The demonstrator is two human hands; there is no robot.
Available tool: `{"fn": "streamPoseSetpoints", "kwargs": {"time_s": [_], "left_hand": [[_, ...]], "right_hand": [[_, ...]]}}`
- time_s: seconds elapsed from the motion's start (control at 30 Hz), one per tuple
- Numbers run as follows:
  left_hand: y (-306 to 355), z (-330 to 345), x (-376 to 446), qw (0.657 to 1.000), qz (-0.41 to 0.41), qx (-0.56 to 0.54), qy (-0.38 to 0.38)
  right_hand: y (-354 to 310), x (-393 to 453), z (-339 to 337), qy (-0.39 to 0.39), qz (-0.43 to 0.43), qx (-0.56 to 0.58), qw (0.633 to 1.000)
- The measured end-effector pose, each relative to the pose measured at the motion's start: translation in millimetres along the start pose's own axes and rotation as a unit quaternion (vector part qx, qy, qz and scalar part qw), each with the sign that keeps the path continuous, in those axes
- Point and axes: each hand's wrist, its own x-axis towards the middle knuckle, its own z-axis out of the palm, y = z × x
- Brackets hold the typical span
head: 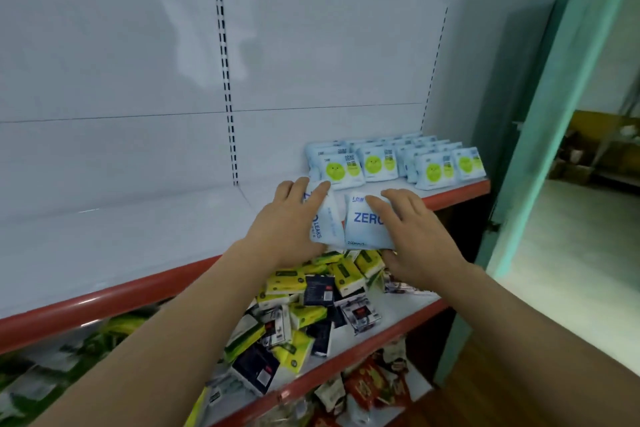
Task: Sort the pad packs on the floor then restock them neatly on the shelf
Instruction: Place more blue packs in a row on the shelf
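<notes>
Two pad packs [346,222] side by side at shelf [138,236] near edge, left hand [291,222] and right hand [415,236] on them; more packs [398,163] far right; tissue packs [311,305] on shelf below.

White upper shelf [138,239] with a red front lip, mostly bare on its left. At its right end, rows of light-blue packs with green round faces [394,163] stand side by side. Two pale blue "ZERO" packs [360,222] sit near the front edge. The lower shelf [398,319] carries a loose heap of yellow and dark small packs [304,315], possibly tissues.
</notes>
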Motion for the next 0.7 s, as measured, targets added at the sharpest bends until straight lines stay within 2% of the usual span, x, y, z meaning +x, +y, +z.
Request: {"fn": "streamPoseSetpoints", "kwargs": {"time_s": [0.37, 0.57, 0.7], "left_hand": [[1.5, 53.3, 166.9, 0.999, 0.014, -0.016, -0.025], [4.3, 89.0, 210.3, 0.998, -0.030, 0.034, -0.041], [10.6, 100.7, 226.5, 0.993, -0.072, 0.047, -0.084]], "right_hand": [[115.2, 98.6, 45.6, -0.042, 0.052, -0.033, 0.997], [166.9, 140.4, 86.4, -0.075, 0.001, 0.002, 0.997], [200.9, 168.9, 111.0, -0.151, -0.033, 0.052, 0.987]]}}
